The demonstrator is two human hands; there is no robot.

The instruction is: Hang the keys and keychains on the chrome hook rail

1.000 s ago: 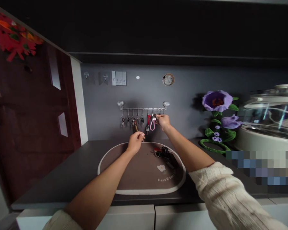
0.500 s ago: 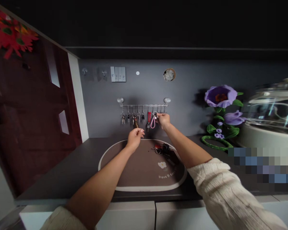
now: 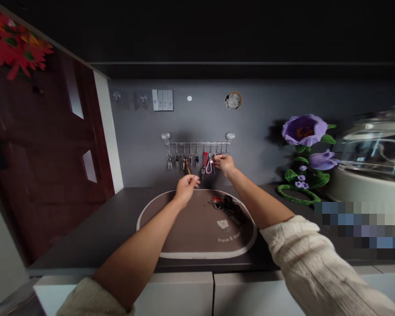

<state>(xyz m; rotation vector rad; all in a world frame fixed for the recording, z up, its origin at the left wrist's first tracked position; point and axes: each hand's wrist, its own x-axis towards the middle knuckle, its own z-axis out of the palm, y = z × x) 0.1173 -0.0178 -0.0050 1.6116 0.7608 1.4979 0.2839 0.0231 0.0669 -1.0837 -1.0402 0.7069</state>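
Observation:
A metal rail point(image 3: 197, 143) with a row of small hooks is fixed to the grey wall. My right hand point(image 3: 225, 164) is at its right part, fingertips pinched at the edge of a key ring point(image 3: 212, 155) with a pink strap point(image 3: 209, 166). A red-strapped key set point(image 3: 205, 159) hangs just left of it. Several other bunches of keys point(image 3: 184, 159) hang further left. Below the rail, my left hand point(image 3: 186, 188) is closed with thumb and forefinger together; anything between them is too small to make out.
More keys point(image 3: 224, 202) lie on a brown oval mat point(image 3: 184, 232) on the dark counter. Purple knitted flowers point(image 3: 304, 131) and a white appliance with a clear top point(image 3: 375, 175) stand at right. A dark cabinet point(image 3: 197, 35) overhangs; a dark red door point(image 3: 52, 175) is at left.
My right hand has shifted slightly around the key ring, its fingers straighter. The pink strap hangs a little further left. My left hand stays nearly in place.

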